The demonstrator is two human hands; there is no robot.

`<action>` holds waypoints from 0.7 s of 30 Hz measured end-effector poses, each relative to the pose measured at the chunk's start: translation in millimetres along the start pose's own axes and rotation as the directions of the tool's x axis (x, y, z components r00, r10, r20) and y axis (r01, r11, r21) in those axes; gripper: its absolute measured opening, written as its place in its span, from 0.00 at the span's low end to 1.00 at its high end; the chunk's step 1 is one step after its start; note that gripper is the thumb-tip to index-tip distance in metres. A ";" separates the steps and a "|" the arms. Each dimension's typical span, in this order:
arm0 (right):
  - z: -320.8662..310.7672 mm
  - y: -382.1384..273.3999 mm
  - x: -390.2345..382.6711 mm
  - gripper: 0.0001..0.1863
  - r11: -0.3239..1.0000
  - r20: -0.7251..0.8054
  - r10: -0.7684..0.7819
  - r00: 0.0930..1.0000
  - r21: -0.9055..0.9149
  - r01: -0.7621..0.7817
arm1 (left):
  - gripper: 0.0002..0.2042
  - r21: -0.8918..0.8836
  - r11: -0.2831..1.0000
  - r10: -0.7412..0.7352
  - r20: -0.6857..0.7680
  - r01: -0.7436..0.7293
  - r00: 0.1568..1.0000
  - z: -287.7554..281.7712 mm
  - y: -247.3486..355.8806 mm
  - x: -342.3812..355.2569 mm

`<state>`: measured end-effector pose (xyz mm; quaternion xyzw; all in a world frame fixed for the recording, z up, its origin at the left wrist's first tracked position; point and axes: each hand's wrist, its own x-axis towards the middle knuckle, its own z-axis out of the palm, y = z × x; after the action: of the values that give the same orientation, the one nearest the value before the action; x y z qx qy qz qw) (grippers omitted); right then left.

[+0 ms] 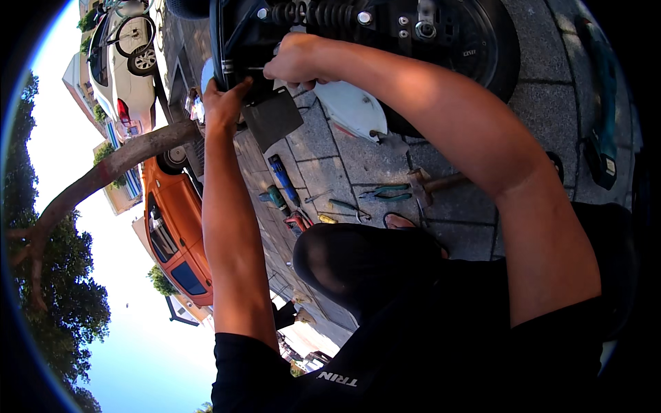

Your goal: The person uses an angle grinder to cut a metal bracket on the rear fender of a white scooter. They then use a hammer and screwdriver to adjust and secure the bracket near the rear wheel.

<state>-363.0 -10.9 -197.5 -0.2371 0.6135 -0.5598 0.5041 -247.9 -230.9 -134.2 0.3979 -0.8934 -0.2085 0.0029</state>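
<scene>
Both my hands are at the dark underside of a two-wheeled vehicle, near its coil spring (320, 14) and wheel (492, 51). My left hand (224, 104) reaches up at the vehicle's end, thumb and fingers closed around a dark part that I cannot make out. Beside it, my right hand (295, 62) is curled in a fist, its wrist bent. From that fist a thin metal shaft (255, 68) points toward my left hand; its grip is hidden by my fingers. Just below the hands hangs a dark square flap (274, 118).
A white panel (354, 110) lies on the paving. Nearer me are a blue-handled tool (284, 179), red-handled pliers (298, 220), teal-handled pliers (387, 193) and a hammer (421, 187). A teal power tool (602, 131) lies far right. Left stand a tree branch (131, 155) and an orange car (182, 230).
</scene>
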 end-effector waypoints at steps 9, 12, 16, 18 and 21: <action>5.2 1.8 4.6 0.22 0.857 -0.163 -0.239 0.957 -0.499 0.129 | 0.24 -0.011 0.999 0.048 0.005 -0.048 0.999 2.1 -11.5 7.7; 16.9 5.5 -5.9 0.17 0.748 -0.102 -0.336 0.936 -0.634 0.199 | 0.24 0.058 0.997 0.054 -0.010 -0.053 0.999 1.0 -15.0 8.4; 20.2 10.4 -10.2 0.10 0.426 0.021 -0.446 0.895 -0.874 0.233 | 0.26 0.119 0.993 0.018 -0.040 -0.013 0.999 3.6 -3.9 8.0; 21.8 10.4 -12.6 0.10 0.515 -0.001 -0.421 0.907 -0.824 0.238 | 0.27 0.168 0.986 0.007 -0.045 0.000 0.999 3.3 6.3 -4.9; 13.7 -0.3 -9.5 0.10 0.772 -0.173 -0.322 0.931 -0.617 0.153 | 0.29 0.071 0.997 -0.011 -0.017 0.013 1.000 -2.4 -2.3 1.4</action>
<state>-347.3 -9.0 -191.9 -0.3806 0.7846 -0.4261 0.2408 -246.9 -234.2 -133.1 0.4049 -0.8978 -0.1732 -0.0050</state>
